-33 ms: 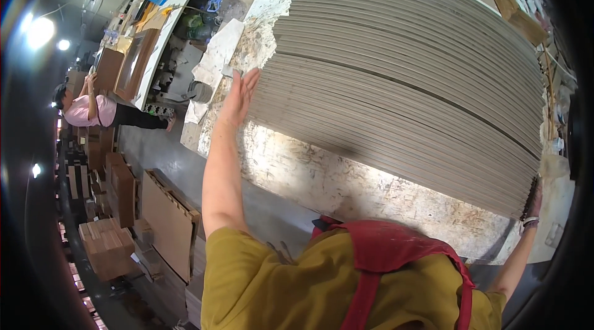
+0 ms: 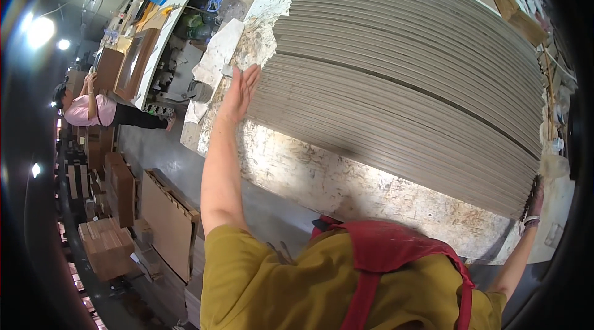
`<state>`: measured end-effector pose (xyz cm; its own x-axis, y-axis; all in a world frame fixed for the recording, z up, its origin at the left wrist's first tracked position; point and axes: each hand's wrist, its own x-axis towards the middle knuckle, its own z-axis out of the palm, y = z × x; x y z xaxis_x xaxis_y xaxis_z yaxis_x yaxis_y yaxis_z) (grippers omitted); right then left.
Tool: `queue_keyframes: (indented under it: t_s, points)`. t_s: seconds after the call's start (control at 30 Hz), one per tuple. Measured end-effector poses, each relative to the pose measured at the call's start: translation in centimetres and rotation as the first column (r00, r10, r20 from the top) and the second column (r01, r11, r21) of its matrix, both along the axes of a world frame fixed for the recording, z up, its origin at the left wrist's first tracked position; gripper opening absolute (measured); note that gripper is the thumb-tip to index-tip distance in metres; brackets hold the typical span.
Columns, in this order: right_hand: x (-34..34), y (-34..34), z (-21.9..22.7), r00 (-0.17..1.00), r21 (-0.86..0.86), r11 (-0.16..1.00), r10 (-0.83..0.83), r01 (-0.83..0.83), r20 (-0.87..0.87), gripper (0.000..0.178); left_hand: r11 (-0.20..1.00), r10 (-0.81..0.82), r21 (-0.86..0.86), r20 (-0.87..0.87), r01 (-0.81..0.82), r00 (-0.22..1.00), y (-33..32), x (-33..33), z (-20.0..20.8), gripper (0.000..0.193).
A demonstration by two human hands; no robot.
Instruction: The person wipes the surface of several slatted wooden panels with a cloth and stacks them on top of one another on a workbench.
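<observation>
A wide block of long grey-brown strips (image 2: 396, 76), laid side by side, covers most of the worktable (image 2: 291, 150). A dark gap runs lengthwise through the strips. My left hand (image 2: 240, 92) is at their left ends, open, its fingers stretched out and its palm turned toward them. At the near right corner, my right hand (image 2: 534, 203) lies flat along the right ends, with its fingers straight and partly in shadow. Neither hand grips anything. The left ends step in and out unevenly toward the far side.
A grey round stack (image 2: 199, 92) and a white sheet (image 2: 219, 51) lie by the table's left edge. Beyond, a person (image 2: 93, 107) in a pink top handles a brown panel (image 2: 108, 70). Stacked brown boards (image 2: 106, 246) stand on the floor at lower left.
My left hand has shifted very slightly toward the far side along the strip ends. My right hand and the strips look the same.
</observation>
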<state>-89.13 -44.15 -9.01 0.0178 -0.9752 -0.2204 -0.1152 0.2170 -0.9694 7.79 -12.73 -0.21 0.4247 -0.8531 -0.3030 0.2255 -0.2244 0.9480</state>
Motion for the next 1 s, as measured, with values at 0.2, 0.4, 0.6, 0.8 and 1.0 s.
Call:
queue_keyframes:
  t_s: [0.2,0.4,0.6,0.8,1.0]
  points:
    - [4.0,-5.5,1.0,0.97,0.102,0.967,-0.238,0.232,0.042,0.072,0.989,-0.053,0.138,0.041,0.047,0.998,-3.7,0.7,0.7,0.09]
    - [-8.6,-11.2,-3.0,0.924,-0.29,0.927,0.127,-0.24,-0.36,0.064,0.954,-0.164,0.259,0.025,0.152,0.986,-5.9,1.9,-1.5,0.091]
    - [4.1,-8.7,-3.7,0.995,0.022,0.995,-0.097,0.097,-0.017,0.065,0.986,-0.042,0.162,0.047,0.034,0.998,-5.5,0.8,0.9,0.089]
    - [3.0,-6.6,-1.2,0.993,-0.048,0.993,-0.109,0.107,-0.037,0.065,0.953,-0.057,0.301,0.067,0.034,0.996,-7.0,0.2,1.0,0.086]
    - [3.3,-5.6,-1.4,0.984,-0.088,0.996,-0.048,0.033,-0.174,0.063,0.951,-0.076,0.3,-0.023,0.079,0.997,-6.5,0.7,1.3,0.091]
